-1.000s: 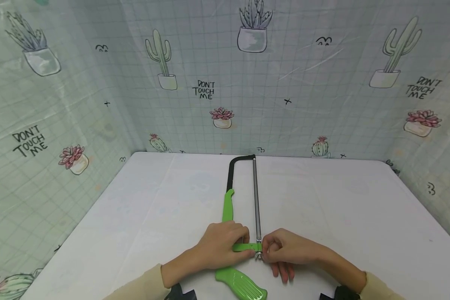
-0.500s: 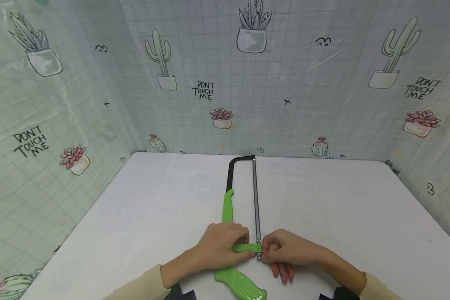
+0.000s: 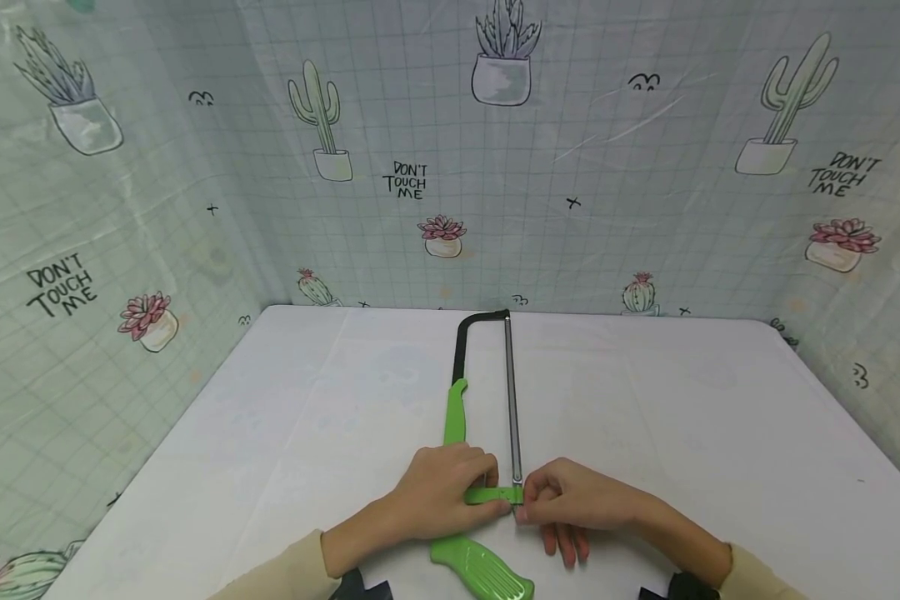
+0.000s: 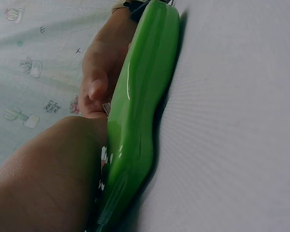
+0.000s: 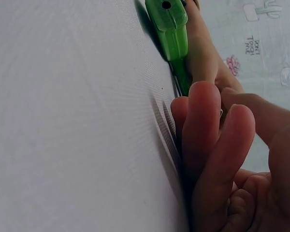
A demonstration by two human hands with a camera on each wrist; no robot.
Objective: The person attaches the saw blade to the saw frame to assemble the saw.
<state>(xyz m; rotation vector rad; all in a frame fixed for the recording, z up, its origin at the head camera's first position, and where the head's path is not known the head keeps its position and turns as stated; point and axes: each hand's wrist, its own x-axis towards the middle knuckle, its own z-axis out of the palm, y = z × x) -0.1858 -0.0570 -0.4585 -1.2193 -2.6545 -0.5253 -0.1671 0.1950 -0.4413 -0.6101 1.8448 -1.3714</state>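
A hacksaw with a green handle [image 3: 483, 567], a black front bow [image 3: 461, 350] and a grey blade [image 3: 512, 400] lies flat on the white table. My left hand [image 3: 446, 487] grips the green frame just above the handle, its thumb by the short green crosspiece [image 3: 487, 495]. At the blade's near end, my right hand [image 3: 581, 496] pinches the small metal wing nut with thumb and forefinger. Those fingertips mostly cover the nut. In the right wrist view, the other right fingers [image 5: 203, 125] extend loosely near the tabletop. The left wrist view shows the handle [image 4: 140, 106] close up.
The white table [image 3: 682, 417] spreads out on both sides of the saw. Behind and beside it hangs a pale curtain [image 3: 570, 242] printed with cacti. Dark straps [image 3: 363, 586] sit at the cuffs.
The wing nut has turned and is now mostly hidden behind my right fingertips, which have shifted slightly left over it. My left hand and the hacksaw have stayed put.
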